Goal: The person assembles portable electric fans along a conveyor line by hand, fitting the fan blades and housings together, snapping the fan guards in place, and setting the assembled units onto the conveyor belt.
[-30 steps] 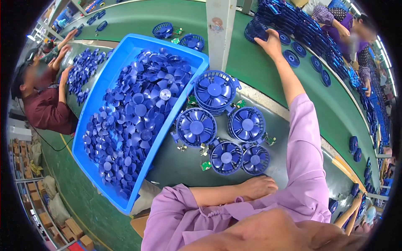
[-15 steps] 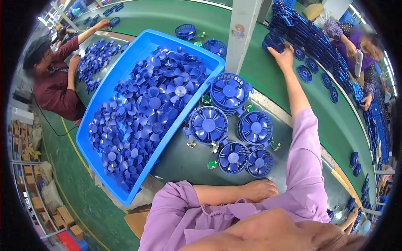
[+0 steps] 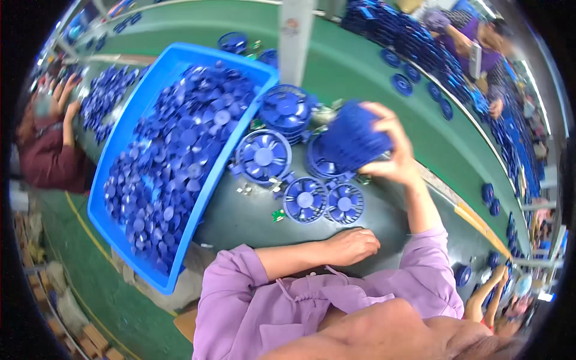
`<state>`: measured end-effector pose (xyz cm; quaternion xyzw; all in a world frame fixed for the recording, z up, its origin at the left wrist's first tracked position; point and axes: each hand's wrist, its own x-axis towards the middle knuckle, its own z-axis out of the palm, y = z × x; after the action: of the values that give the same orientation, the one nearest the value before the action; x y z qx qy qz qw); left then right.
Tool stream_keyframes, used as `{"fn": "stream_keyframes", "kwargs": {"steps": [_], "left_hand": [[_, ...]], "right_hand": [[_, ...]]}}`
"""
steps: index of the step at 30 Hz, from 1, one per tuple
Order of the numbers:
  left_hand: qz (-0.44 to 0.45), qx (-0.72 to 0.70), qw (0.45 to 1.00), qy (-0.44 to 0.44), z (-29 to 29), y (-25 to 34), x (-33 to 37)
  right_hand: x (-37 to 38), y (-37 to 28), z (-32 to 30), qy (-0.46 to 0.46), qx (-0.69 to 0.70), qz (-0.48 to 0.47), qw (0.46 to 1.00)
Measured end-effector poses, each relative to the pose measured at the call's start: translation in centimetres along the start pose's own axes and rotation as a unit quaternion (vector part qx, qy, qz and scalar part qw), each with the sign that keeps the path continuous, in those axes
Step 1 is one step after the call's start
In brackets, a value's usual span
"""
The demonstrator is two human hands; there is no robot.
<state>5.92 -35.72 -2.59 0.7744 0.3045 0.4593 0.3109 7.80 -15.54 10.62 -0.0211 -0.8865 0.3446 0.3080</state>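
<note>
A blurred stack of blue grilled fan housings point(image 3: 358, 135) is gripped in my right hand point(image 3: 396, 147), fingers and thumb around its side. It is tilted above the right group of fans and partly hides a fan unit point(image 3: 319, 159) beneath. Around it on the table stand other blue fans with blades inside: a stacked one point(image 3: 288, 108), one to the left point(image 3: 263, 156) and two nearer me, a fan point(image 3: 305, 200) and its neighbour point(image 3: 345, 203). My left hand point(image 3: 353, 246) rests on the table in front of them, fingers curled in, holding nothing visible.
A large blue bin point(image 3: 198, 231) full of loose blue fan blades stands at left. Small green circuit boards point(image 3: 278, 215) lie among the fans. Behind runs a green conveyor point(image 3: 354, 66) carrying blue covers point(image 3: 402, 84), with a white post point(image 3: 295, 45) before it. Co-workers sit left and across.
My right hand has come back from the conveyor toward me, bringing the stack of housings over the fans. My left hand stays resting on the table. The whole view has shifted.
</note>
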Motion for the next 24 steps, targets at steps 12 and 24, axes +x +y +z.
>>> {"fn": "stream_keyframes", "kwargs": {"steps": [12, 24], "left_hand": [[-0.057, 0.019, 0.996, -0.062, -1.1, 1.4, 0.3], [-0.080, -0.016, 0.992, -0.092, -1.9, 1.1, 0.4]], "right_hand": [[1.3, 2.1, -2.5, -0.156, 0.129, 0.093, 0.975], [2.7, 5.1, -4.8, -0.027, 0.084, 0.043, 0.995]]}}
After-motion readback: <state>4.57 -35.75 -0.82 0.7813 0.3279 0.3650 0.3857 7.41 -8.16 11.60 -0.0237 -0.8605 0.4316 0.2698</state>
